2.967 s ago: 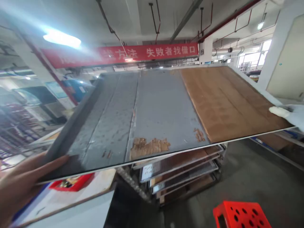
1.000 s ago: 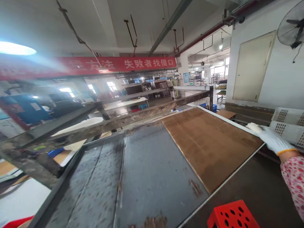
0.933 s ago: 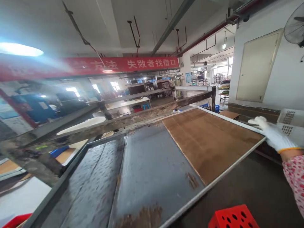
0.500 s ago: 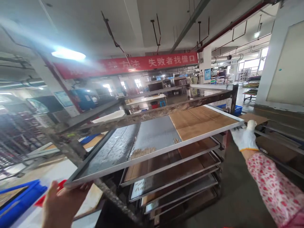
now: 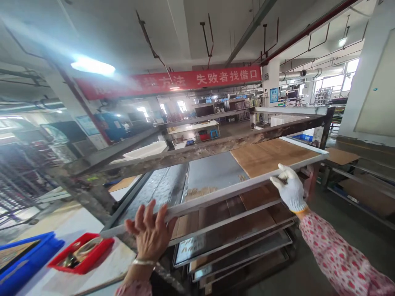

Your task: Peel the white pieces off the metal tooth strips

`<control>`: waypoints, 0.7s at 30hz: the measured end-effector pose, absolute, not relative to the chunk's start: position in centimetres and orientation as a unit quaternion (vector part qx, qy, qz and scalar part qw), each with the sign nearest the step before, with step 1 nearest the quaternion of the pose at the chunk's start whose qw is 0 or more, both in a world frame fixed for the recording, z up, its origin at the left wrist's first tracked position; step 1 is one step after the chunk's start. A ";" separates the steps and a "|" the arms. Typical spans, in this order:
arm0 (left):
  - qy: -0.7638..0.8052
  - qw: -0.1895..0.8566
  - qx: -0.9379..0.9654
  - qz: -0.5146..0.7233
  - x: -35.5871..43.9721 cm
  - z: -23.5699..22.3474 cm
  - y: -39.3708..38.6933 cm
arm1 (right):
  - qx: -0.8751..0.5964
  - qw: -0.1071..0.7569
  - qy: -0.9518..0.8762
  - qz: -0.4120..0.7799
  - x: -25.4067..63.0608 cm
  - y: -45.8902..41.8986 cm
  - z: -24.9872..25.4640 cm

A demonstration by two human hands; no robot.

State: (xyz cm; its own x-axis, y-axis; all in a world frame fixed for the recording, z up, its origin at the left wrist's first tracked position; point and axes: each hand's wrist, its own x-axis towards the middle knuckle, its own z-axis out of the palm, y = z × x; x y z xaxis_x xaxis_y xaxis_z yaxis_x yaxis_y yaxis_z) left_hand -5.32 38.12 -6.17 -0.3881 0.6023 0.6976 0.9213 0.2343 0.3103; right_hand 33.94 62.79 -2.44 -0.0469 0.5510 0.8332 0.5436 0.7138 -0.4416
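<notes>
A wide metal-rimmed tray (image 5: 212,197) lies in the top level of a metal rack, lined with grey sheet and brown board. My left hand (image 5: 151,232) is bare, with a bracelet on the wrist. Its fingers are spread and rest against the tray's front rim, left of the middle. My right hand (image 5: 290,190), in a white glove, touches the same rim further right, thumb and forefinger apart over the edge; its other fingers are partly hidden. Small beige pieces (image 5: 202,191) lie on the grey sheet. Beside my left hand stands a red bin (image 5: 84,269) with small items.
More trays (image 5: 234,230) are stacked below on the rack (image 5: 197,150), whose worn bar crosses above the top tray. A blue crate (image 5: 31,257) sits on the table at left. At right stands a low shelf (image 5: 367,185) with boards, beyond an aisle.
My left hand has gone from under the tray's left corner to its front rim. My right hand has moved left from the right corner onto the rim. The red bin is now uncovered.
</notes>
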 end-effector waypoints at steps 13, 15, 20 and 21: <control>-0.814 0.141 -0.509 -0.241 -11.0 -7.8 48.1 | -0.384 0.440 -0.807 0.081 27.3 68.2 -3.2; -0.832 0.156 -0.456 -0.276 -12.0 -10.4 46.6 | -0.362 0.435 -0.822 0.071 27.5 66.3 -5.4; -0.861 0.192 -0.331 -0.335 -13.3 -15.2 42.2 | -0.352 0.376 -0.855 0.064 28.6 63.1 -14.5; -0.861 0.195 -0.331 -0.333 -13.4 -15.6 42.0 | -0.358 0.374 -0.851 0.087 28.7 62.8 -16.3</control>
